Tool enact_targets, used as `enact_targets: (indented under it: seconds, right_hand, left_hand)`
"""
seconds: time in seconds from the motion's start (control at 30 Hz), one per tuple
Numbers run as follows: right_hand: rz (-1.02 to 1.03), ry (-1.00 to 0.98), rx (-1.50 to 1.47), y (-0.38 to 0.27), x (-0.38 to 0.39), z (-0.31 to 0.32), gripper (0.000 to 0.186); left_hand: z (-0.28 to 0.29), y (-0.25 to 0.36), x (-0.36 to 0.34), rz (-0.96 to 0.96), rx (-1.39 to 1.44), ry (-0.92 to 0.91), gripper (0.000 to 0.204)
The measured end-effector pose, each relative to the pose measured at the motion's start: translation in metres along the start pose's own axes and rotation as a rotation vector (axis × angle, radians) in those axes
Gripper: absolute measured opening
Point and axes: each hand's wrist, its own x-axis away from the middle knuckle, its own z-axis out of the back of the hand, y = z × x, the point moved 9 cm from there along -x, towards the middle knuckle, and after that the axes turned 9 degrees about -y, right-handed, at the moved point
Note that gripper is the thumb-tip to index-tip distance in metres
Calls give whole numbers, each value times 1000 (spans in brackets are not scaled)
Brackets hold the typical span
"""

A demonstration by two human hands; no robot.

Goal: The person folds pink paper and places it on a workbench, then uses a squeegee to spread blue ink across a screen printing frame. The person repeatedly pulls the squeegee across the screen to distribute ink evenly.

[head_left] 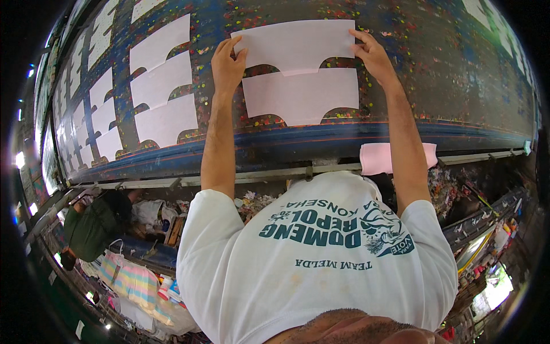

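Observation:
My left hand (227,63) grips the left edge of a pale pink, curved-cut panel (294,45), its thumb and index finger closed on it. At the opposite edge, my right hand (372,57) holds the same panel with fingertips and thumb. The panel lies on or just over a dark, paint-speckled board; I cannot tell whether it touches. Its bottom edge meets a second similar panel (301,94) directly below it, which lies flat on the board between my forearms.
Rows of similar panels (160,80) lie left along the long board (458,86). A pink stack (395,157) rests at its front rail (487,156). A person in dark green (91,226) is at lower left, near striped cloth (126,275) and scraps (444,192).

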Motion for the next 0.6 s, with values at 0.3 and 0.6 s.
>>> enact_targets:
  seconds: [0.3,0.6]
  right_hand:
    - [0,15,67,-6,-11,-1,48]
    - [-12,36,-20,-21,10,8,49]
  left_hand:
    - [-9,-8,-15,-121,-217,6,36]
    - [-83,16,-6,-162,-704,-105,86]
